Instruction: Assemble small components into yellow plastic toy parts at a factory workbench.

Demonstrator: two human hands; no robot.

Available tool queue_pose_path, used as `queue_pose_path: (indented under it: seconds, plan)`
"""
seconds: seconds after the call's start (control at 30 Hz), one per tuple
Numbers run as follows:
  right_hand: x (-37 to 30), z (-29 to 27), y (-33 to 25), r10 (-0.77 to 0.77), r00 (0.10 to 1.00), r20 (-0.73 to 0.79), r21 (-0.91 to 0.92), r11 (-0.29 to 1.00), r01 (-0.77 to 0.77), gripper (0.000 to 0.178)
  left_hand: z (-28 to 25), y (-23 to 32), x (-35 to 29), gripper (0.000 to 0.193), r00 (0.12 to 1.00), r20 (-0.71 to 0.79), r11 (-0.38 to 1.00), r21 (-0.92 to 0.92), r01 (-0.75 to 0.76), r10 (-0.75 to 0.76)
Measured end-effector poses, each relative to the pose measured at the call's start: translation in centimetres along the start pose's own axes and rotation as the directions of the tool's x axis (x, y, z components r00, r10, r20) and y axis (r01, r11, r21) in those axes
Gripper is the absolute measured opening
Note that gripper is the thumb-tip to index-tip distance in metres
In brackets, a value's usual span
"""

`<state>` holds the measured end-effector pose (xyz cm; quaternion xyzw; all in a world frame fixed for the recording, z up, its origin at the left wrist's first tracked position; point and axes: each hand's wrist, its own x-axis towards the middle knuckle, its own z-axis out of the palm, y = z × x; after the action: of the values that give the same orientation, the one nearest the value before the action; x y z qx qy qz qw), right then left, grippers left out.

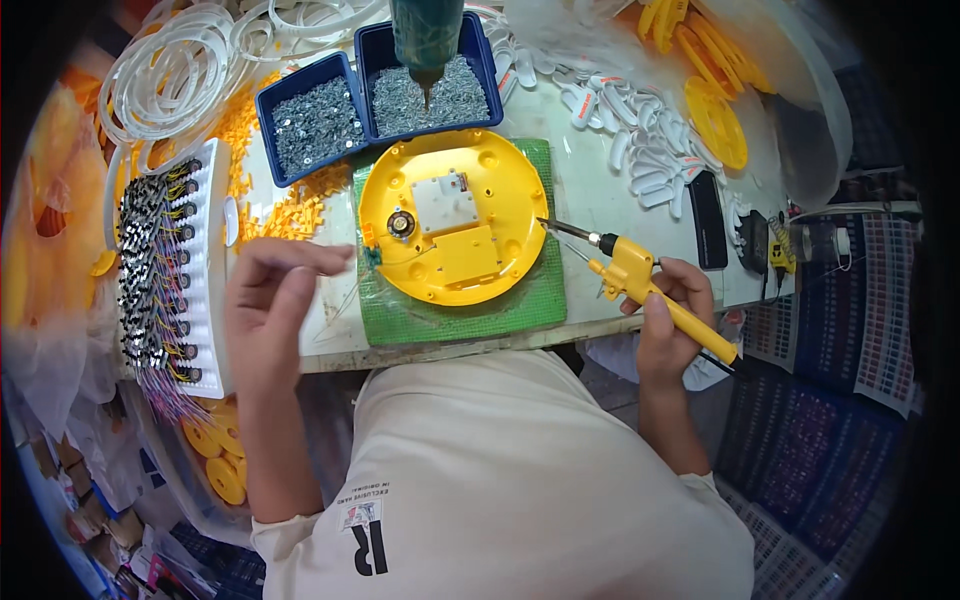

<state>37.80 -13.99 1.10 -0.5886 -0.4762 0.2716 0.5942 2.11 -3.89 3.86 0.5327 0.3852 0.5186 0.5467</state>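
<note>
A round yellow plastic casing (523, 264) lies open side up on a green mat (552, 300). Inside it sit a pale grey gearbox (440, 203), a small round speaker (400, 224) and a yellow battery box (468, 257). A tiny green circuit board (373, 257) with thin wires shows at its left rim. My right hand (672, 315) is closed round a yellow soldering gun (630, 268), its tip by the casing's right rim. Left of the casing, my left hand (275, 295) hovers with thumb and forefinger apart, its fingertips near the small board; I see nothing in it.
Two blue bins (262, 105) of screws stand behind the casing, under a hanging screwdriver (427, 45). At left, a white tray (207, 330) holds wired speakers. White plastic parts (650, 140) and a black phone (707, 222) lie at right. White rings (165, 75) pile up back left.
</note>
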Motion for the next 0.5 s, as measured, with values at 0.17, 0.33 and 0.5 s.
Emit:
queue_pose_path:
  seconds: [0.17, 0.33, 0.5]
  plan:
    - [-1.1, 0.1, 0.1, 0.009, 1.0, 0.03, 0.029, 1.0, -0.01, 0.033, 5.8, -0.1, 0.4, 0.005, 0.968, 0.245, 0.896, 0.44, -0.065, -0.05]
    - [-3.2, 0.2, 0.6, 0.049, 0.997, 0.058, 0.014, 0.999, -0.05, 0.03, 8.4, -3.6, 0.2, 0.015, 0.918, 0.366, 0.601, 0.704, -0.378, 0.149]
    - [-3.9, 0.5, 0.8, -0.038, 0.981, 0.188, -0.03, 0.999, 0.045, 0.037, 9.2, -5.1, -0.1, 0.017, 0.905, 0.378, 0.518, 0.745, -0.421, 0.192]
